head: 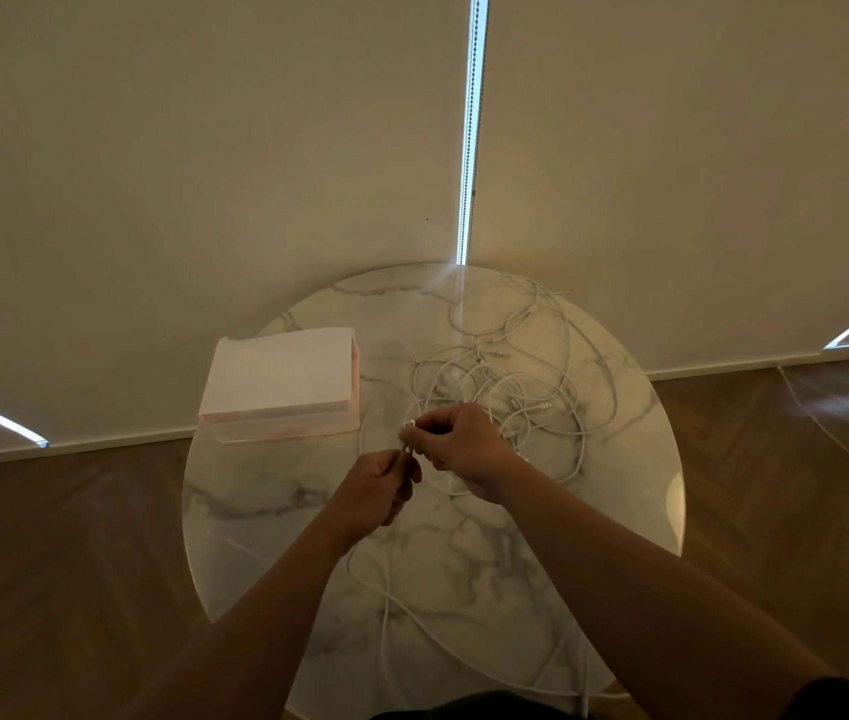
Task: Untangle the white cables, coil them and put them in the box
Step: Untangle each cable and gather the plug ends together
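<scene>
Cables (496, 383), thin, white and soft, lie in a light floppy tangle just past the fingers (427, 426), and the left hand (375, 491) and right hand (459, 444) each pinch one near its hard little plug, probably the best place to hold.

white cables (505, 387) on a white marble table (277, 511) with grey veins, pale pinkish box (277, 387), brown herringbone floor (48, 563)

box (277, 376) left on the table (266, 517) — cables (516, 376) tangled to its right.
</scene>
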### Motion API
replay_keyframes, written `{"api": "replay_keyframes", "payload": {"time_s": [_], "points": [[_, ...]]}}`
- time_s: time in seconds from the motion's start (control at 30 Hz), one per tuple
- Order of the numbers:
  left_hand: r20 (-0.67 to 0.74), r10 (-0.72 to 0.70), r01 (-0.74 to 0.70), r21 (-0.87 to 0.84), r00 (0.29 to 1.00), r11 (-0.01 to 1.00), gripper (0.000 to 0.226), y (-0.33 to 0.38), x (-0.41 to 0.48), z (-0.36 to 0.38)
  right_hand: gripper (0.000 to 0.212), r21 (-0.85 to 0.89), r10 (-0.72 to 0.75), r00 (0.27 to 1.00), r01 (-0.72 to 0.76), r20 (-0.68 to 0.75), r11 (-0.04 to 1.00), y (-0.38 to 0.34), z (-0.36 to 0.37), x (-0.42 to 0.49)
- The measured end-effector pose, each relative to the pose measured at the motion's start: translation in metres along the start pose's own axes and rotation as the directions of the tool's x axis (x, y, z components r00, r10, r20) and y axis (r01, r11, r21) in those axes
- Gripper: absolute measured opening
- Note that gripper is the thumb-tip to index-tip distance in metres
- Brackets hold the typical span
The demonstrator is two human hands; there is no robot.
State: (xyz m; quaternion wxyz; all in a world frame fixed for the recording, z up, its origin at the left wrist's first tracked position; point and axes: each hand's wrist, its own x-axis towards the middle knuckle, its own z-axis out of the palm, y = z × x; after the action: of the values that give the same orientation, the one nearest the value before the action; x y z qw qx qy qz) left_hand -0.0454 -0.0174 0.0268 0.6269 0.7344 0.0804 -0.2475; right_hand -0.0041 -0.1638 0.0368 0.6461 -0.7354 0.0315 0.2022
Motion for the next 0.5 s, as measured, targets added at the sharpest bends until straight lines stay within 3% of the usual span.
{"api": "replay_keyframes", "payload": {"time_s": [0.13, 0.3, 0.4, 0.5], "points": [[0.063, 0.016, -0.017, 0.014, 0.998, 1.000, 0.037, 0.001, 0.000, -0.003, 0.017, -0.082, -0.020, 1.000, 0.020, 0.008, 0.996, -0.001, -0.002, 0.005], [0.175, 0.076, -0.109, 0.187, 0.982, 0.976, 0.041, 0.009, 0.001, -0.015, 0.010, 0.028, 0.029, 0.998, -0.031, 0.059, 0.999, 0.002, -0.007, 0.011], [0.212, -0.006, 0.026, -0.092, 0.977, 0.995, 0.035, 0.009, 0.001, -0.015, 0.014, 0.155, 0.055, 0.996, -0.066, 0.074, 0.986, 0.000, -0.007, 0.013], [0.175, -0.044, 0.109, -0.381, 0.984, 0.918, 0.029, 0.002, 0.002, -0.008, 0.018, 0.207, 0.083, 0.994, -0.096, 0.067, 0.974, 0.002, -0.005, 0.017]]}}
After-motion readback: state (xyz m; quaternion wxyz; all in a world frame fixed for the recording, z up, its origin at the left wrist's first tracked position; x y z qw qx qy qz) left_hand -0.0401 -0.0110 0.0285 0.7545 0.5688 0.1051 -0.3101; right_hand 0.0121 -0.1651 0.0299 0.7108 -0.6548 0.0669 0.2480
